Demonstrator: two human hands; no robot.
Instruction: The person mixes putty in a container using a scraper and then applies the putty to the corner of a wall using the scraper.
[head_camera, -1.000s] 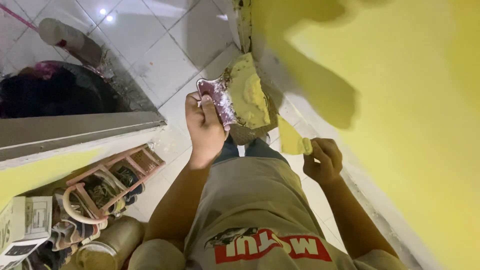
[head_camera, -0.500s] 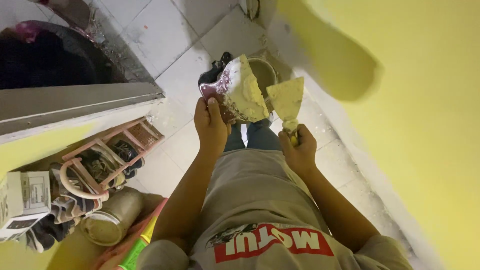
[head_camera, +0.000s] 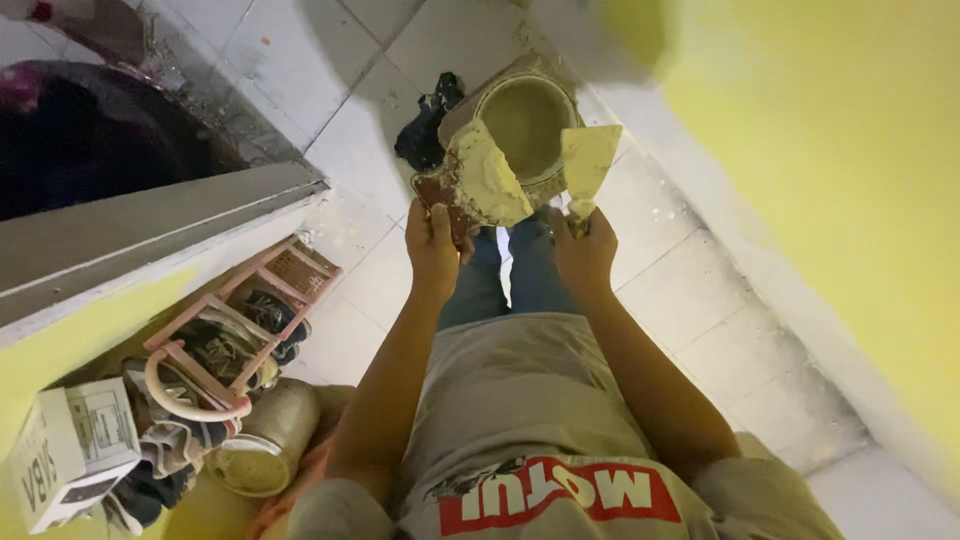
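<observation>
Above the open bucket (head_camera: 527, 125), a putty-laden board (head_camera: 472, 187) is gripped in the left hand (head_camera: 433, 243) and a scraper (head_camera: 588, 163) in the right hand (head_camera: 583, 255); loading appears underway, which calls for blade-to-board contact.

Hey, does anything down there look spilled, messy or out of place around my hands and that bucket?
Pale splatter specks dot the floor tiles right of the bucket, and a dark rag lies crumpled against its left side. Putty cakes the board in your left hand.

Cream putty on a reddish-brown board (head_camera: 470, 185), pale yellow-smeared scraper (head_camera: 590, 160), yellow wall (head_camera: 830, 170), white floor tiles (head_camera: 300, 50).
</observation>
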